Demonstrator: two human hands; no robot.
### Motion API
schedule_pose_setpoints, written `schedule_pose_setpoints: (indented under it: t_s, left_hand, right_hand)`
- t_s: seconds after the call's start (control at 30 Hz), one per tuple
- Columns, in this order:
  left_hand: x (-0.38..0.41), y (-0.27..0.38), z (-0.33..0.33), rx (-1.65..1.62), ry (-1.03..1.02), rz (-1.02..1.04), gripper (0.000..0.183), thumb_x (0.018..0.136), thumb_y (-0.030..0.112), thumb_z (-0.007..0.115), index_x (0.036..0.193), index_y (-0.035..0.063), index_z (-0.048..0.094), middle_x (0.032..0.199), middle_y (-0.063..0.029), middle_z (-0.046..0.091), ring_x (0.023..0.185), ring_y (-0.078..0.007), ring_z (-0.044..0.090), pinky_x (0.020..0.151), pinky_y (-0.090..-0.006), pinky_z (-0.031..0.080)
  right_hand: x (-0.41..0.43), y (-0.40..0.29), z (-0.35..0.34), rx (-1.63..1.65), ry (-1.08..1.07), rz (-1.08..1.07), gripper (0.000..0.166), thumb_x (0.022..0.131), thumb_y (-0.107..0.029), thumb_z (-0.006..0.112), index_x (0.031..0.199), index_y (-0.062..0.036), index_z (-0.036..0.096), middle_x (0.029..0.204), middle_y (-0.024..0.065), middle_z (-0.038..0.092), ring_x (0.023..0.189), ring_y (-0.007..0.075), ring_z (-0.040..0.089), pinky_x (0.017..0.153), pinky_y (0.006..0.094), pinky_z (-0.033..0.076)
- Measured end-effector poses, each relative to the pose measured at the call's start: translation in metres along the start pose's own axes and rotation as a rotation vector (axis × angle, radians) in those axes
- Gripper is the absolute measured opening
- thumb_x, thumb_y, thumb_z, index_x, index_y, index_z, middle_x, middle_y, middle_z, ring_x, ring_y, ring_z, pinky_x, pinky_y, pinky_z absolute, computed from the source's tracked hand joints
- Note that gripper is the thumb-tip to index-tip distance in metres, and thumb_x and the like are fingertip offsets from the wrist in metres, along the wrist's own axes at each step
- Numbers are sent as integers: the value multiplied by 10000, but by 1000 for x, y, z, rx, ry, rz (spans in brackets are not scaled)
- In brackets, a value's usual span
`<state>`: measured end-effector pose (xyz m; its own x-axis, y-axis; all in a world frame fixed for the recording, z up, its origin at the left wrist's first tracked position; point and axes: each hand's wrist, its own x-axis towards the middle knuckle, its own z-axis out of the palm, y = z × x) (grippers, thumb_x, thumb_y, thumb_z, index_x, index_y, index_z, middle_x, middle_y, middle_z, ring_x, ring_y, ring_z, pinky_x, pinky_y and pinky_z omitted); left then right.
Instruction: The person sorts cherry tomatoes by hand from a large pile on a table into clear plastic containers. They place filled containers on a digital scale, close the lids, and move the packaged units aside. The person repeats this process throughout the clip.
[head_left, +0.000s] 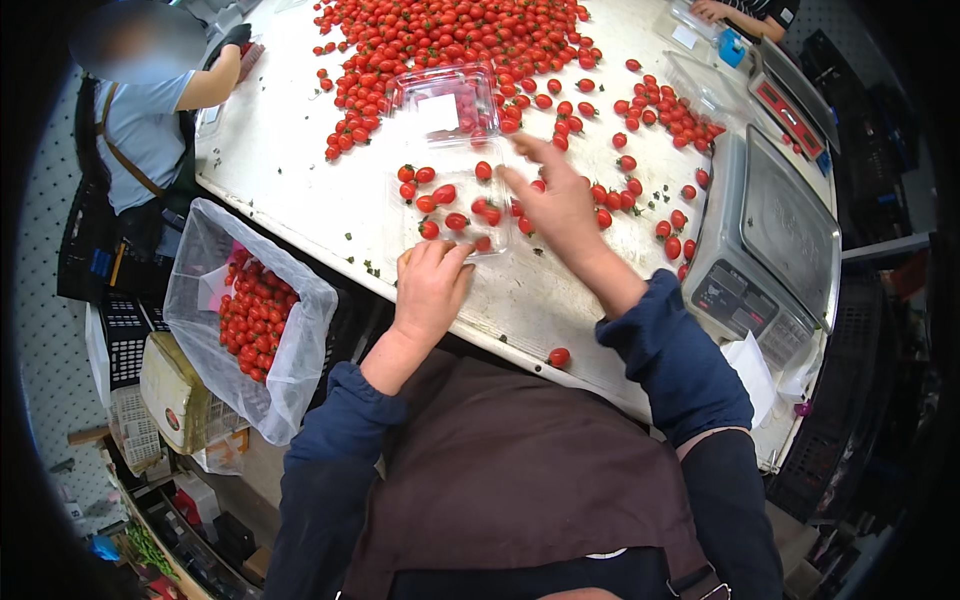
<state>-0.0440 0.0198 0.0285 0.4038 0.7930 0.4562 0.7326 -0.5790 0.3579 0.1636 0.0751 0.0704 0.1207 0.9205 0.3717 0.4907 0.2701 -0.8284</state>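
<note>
A transparent plastic clamshell container (393, 214) lies before me with several red cherry tomatoes (444, 194) spread over its bottom. Its lid (409, 124), bearing a white label, appears folded back on the far side, against the tomato heap. My left hand (431, 285) has its fingertips over the container's near rim, close to a tomato in that corner. Slightly blurred, my right hand (559, 199) hovers by the far right corner, thumb and fingers apart, with no tomato visible in it. Loose tomatoes lie under and beside that hand.
A large tomato heap (457, 34) covers the table's far part. Digital scales (750, 292) stand at right, with another scale (787, 112) behind. At left, a plastic-lined crate (300, 352) holds tomatoes. Co-workers occupy the far left and far right; one wears a dark glove (238, 35).
</note>
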Motion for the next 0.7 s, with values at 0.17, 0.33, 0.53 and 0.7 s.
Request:
schedule_pose_setpoints:
  t_s: [0.17, 0.33, 0.53, 0.7]
  left_hand:
    - [0, -11, 3, 43, -22, -23, 248, 803, 112, 764, 1046, 146, 728, 906, 7, 607, 903, -209, 592, 804, -372, 416]
    - [9, -6, -1, 65, 48, -38, 301, 806, 100, 764, 1102, 116, 706, 1010, -54, 620, 965, -262, 595, 859, -391, 424]
    - [3, 27, -14, -59, 120, 82, 345, 800, 26, 717, 1139, 76, 678, 1116, -143, 617, 1022, -326, 592, 876, -429, 445]
    - [0, 53, 5, -326, 11, 121, 274, 811, -16, 693, 1077, 52, 688, 1019, -128, 635, 893, -308, 627, 771, -388, 498]
  right_hand:
    - [-10, 67, -58, -702, -208, -75, 748, 828, -457, 766, 1474, -177, 513, 1472, 168, 512, 1362, 374, 469, 1108, 505, 372]
    - [-51, 83, -58, -735, -391, -195, 691, 779, -484, 756, 1381, -185, 596, 1340, 165, 545, 1235, 338, 508, 1001, 508, 394]
    - [-85, 77, -64, -625, -233, -420, 446, 759, -283, 794, 1172, -181, 658, 958, 64, 542, 869, 245, 550, 677, 380, 454]
    - [-85, 73, -65, -627, -297, -347, 337, 788, -201, 744, 1112, -164, 656, 930, 82, 535, 854, 269, 569, 674, 402, 515]
